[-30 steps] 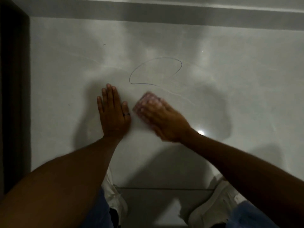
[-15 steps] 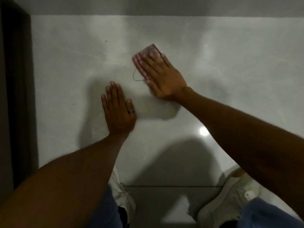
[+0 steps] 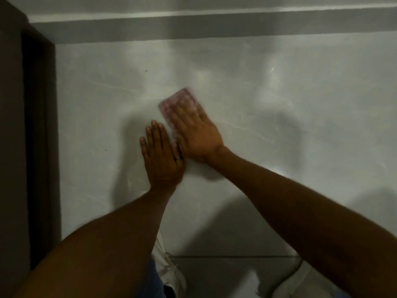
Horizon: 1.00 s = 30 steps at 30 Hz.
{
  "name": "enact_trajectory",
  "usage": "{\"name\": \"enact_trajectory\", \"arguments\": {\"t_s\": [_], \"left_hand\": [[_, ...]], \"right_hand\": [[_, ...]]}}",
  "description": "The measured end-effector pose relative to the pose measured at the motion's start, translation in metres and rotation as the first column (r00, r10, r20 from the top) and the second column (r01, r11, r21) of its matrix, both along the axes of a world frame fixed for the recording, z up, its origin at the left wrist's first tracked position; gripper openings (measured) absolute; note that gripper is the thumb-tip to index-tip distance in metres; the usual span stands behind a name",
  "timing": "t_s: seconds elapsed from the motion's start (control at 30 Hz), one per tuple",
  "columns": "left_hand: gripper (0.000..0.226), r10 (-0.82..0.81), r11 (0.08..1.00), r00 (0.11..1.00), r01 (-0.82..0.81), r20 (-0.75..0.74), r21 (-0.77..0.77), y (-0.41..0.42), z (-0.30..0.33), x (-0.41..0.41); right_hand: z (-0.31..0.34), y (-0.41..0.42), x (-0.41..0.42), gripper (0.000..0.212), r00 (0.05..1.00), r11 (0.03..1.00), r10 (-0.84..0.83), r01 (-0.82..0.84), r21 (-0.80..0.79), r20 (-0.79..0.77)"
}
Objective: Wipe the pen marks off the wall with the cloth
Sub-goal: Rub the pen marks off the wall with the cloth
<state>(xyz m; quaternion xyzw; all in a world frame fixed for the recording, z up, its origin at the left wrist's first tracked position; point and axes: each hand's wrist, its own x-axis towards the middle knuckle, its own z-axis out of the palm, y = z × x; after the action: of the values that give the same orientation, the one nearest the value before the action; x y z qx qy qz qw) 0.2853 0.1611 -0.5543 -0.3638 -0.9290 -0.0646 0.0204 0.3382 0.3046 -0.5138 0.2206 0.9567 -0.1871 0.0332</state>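
Note:
My right hand (image 3: 197, 134) presses a folded pink cloth (image 3: 178, 101) flat against the pale grey wall (image 3: 279, 125); hand and cloth are blurred by motion. The cloth's upper end shows past my fingertips. My left hand (image 3: 161, 158) lies flat on the wall just below and left of the cloth, fingers together, a ring on one finger, holding nothing. No pen loop shows on the wall around the cloth. Two tiny dark specks (image 3: 146, 70) remain up and to the left.
A dark door frame (image 3: 38, 136) runs down the left side. A grey band (image 3: 214, 26) crosses the top of the wall. At the bottom the wall meets the floor (image 3: 225, 274), where my two light shoes (image 3: 171, 274) stand.
My right hand swept the cloth up over the pen loop and back down beside my left hand. The loop seen one second ago is no longer visible. My left hand stayed put.

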Motion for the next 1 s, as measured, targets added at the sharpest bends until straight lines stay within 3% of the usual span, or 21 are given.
{"name": "enact_trajectory", "arguments": {"t_s": [0.03,0.07,0.17,0.2,0.3,0.37,0.43,0.5,0.53,0.6,0.67,0.73,0.8,0.87,1.0], "left_hand": [[0.058,-0.009,1.0,1.0,0.009,-0.011,0.003,0.0,0.0,0.0],[0.059,-0.011,1.0,1.0,0.011,0.011,0.007,-0.001,0.0,0.0],[0.063,0.005,1.0,0.998,-0.004,0.063,-0.006,-0.001,-0.001,-0.003],[0.063,0.005,1.0,0.998,-0.004,0.058,-0.008,-0.001,-0.002,-0.003],[0.062,0.002,1.0,0.999,-0.003,0.038,0.01,-0.001,-0.004,-0.002],[0.062,-0.002,1.0,0.998,0.001,0.059,0.022,-0.002,-0.004,-0.002],[0.063,0.002,1.0,0.996,-0.004,0.088,0.023,-0.001,-0.003,-0.003],[0.065,0.003,1.0,0.993,-0.005,0.116,0.011,-0.001,-0.003,-0.004],[0.065,0.003,1.0,0.993,-0.003,0.121,0.008,-0.002,-0.002,-0.004],[0.064,-0.004,1.0,0.993,0.002,0.118,0.018,-0.001,-0.003,-0.004],[0.063,-0.009,0.999,0.994,0.006,0.109,0.032,-0.002,-0.004,-0.003],[0.063,-0.009,0.999,0.994,0.005,0.105,0.044,-0.002,-0.006,-0.004],[0.063,-0.011,0.999,0.994,0.006,0.106,0.042,-0.003,-0.007,-0.005],[0.063,-0.012,0.999,0.996,0.009,0.093,0.032,-0.003,-0.007,-0.004],[0.063,-0.015,0.999,0.996,0.013,0.082,0.033,-0.004,-0.008,-0.005]], "right_hand": [[-0.004,-0.001,0.002,0.065,0.99,0.99,0.14,-0.141,-0.012,-0.031],[-0.005,0.004,0.004,0.064,0.99,0.991,0.129,-0.131,-0.026,-0.056],[-0.004,0.004,0.003,0.065,0.946,0.946,-0.324,0.325,-0.019,0.011],[-0.003,-0.004,0.002,0.065,0.946,0.947,-0.321,0.322,-0.021,0.038],[-0.009,-0.011,0.016,0.064,0.996,0.996,0.088,-0.089,-0.028,-0.017],[-0.012,0.009,0.038,0.061,0.988,0.99,0.139,-0.14,-0.008,-0.071],[-0.013,0.021,0.059,0.059,0.989,0.993,-0.116,0.117,-0.001,-0.089],[-0.009,0.015,0.077,0.059,0.908,0.91,-0.414,0.415,0.003,-0.06],[-0.008,0.003,0.085,0.06,0.879,0.88,-0.474,0.475,0.018,-0.053],[-0.008,-0.026,0.108,0.062,0.94,0.942,-0.335,0.336,-0.006,-0.068],[-0.013,-0.047,0.147,0.063,0.992,0.994,0.079,-0.085,-0.063,-0.096],[-0.015,-0.038,0.183,0.06,0.862,0.863,0.495,-0.502,-0.051,-0.109],[-0.018,-0.003,0.202,0.06,0.696,0.696,0.705,-0.716,-0.055,-0.14],[-0.021,0.037,0.209,0.062,0.65,0.65,0.748,-0.758,-0.05,-0.132],[-0.023,0.098,0.224,0.062,0.803,0.804,0.594,-0.593,0.035,-0.049]]}}
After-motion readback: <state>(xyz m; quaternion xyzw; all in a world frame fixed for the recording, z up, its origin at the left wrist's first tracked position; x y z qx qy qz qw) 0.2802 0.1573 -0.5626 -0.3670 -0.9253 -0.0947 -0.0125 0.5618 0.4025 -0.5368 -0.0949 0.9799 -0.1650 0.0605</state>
